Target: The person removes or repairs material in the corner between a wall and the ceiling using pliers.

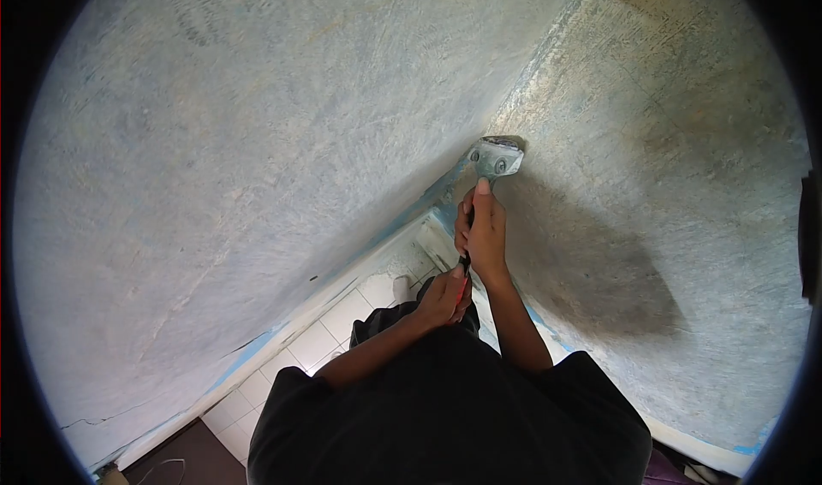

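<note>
A paint scraper (pixel 499 157) with a wide metal head, two screws and a black and red handle is in the middle of the head view. Its head meets the wall close to the corner where two walls join. My right hand (pixel 486 232) is closed round the upper handle, the thumb lying along it just below the metal head. Lower down, my left hand (pixel 447 298) grips the red end of the handle near my body. The blade edge against the wall is partly hidden by the scraper's head.
Rough, grey-white left wall (pixel 231 160) and right wall (pixel 676 168) rise on both sides, with blue paint remnants along their lower edges. Below is a white tiled floor (pixel 312 345). A dark brown item (pixel 184 458) lies at the lower left.
</note>
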Demonstrator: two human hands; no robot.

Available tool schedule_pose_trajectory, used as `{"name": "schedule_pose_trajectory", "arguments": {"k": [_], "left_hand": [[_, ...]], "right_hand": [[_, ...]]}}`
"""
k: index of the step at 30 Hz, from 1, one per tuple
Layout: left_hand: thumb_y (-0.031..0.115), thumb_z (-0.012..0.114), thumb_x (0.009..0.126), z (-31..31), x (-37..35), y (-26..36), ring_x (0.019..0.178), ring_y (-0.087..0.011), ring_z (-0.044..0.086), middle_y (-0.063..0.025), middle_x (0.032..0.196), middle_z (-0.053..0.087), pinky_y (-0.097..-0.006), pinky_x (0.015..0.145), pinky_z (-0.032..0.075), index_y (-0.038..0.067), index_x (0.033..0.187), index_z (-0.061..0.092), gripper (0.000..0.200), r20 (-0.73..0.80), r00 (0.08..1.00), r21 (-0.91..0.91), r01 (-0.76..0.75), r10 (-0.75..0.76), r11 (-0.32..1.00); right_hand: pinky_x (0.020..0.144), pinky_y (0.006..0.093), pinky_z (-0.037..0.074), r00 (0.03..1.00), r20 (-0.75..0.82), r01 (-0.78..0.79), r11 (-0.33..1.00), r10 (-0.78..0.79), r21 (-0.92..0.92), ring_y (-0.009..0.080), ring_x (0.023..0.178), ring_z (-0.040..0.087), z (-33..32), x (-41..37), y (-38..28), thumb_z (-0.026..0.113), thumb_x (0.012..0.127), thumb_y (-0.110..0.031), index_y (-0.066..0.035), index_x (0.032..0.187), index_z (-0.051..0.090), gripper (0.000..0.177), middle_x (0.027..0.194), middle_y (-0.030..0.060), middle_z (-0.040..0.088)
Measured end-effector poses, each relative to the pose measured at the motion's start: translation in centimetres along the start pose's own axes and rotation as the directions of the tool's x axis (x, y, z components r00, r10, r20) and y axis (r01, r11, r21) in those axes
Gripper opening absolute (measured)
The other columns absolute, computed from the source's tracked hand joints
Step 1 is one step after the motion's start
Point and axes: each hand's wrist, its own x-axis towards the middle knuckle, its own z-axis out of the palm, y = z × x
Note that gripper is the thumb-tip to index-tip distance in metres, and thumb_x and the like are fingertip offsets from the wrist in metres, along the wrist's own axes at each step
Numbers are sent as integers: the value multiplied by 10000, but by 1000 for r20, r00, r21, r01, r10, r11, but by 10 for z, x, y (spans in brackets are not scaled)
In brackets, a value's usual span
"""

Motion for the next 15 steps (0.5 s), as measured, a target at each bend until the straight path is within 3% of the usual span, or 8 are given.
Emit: {"name": "schedule_pose_trajectory", "arguments": {"k": [4, 7, 15], "left_hand": [[454, 281, 1028, 3, -3, -2, 380, -102, 395, -26, 537, 420, -254, 384, 350, 57, 766, 428, 498, 28, 1000, -63, 8, -6, 998], [446, 278, 1031, -3, 0, 2, 377, -104, 387, -23, 532, 415, -256, 384, 350, 55, 770, 430, 494, 19, 1000, 4, 12, -12, 1000], [453, 284, 1029, -4, 0, 6, 376, -103, 370, -21, 530, 409, -258, 382, 339, 52, 777, 438, 497, 13, 1000, -19, 1, -1, 1000]], "right_hand": [[306, 238, 248, 1000, -4, -15, 999, 15, 32, 66, 328, 307, -3, -4, -2, 361, 1000, -516, -81, 747, 398, 505, 483, -19, 335], [309, 239, 251, 999, -20, 46, 998, -47, -46, 67, 331, 318, 4, -1, -3, 367, 998, -517, -81, 745, 398, 505, 485, -21, 341], [318, 236, 254, 998, -50, 44, 998, -46, -53, 62, 343, 330, 7, -1, -2, 382, 998, -508, -90, 735, 397, 493, 487, -25, 348]]}}
